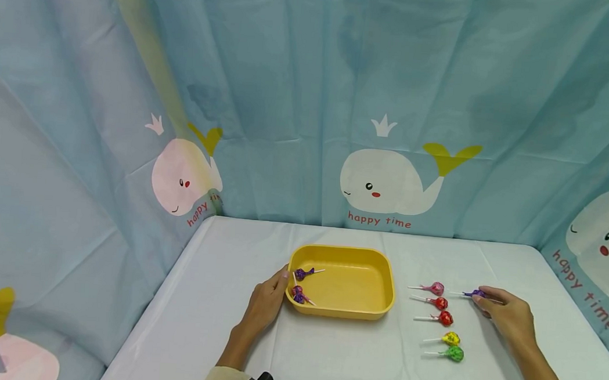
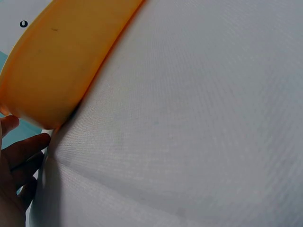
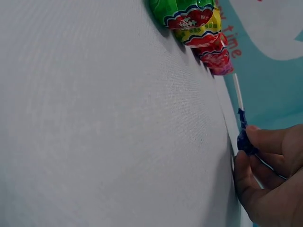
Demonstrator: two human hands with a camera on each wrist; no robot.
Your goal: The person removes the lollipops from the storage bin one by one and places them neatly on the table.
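Pinching one purple lollipop (image 1: 476, 293) between thumb and fingertips of right hand (image 1: 508, 314), with its stick toward the left; touching left end of one yellow tray (image 1: 356, 292) with left hand (image 1: 265, 301), fingers relaxed and slightly apart; inside tray, at its left end, three lollipops (image 1: 304, 274), one by itself and two overlapping; on white table (image 1: 347, 355), between tray and right hand, one pink lollipop (image 1: 437, 289), two red lollipops (image 1: 445, 318), one yellow lollipop (image 1: 450, 338), one green lollipop (image 1: 454, 354); counted together, nine; behind, one blue curtain (image 1: 301, 68).
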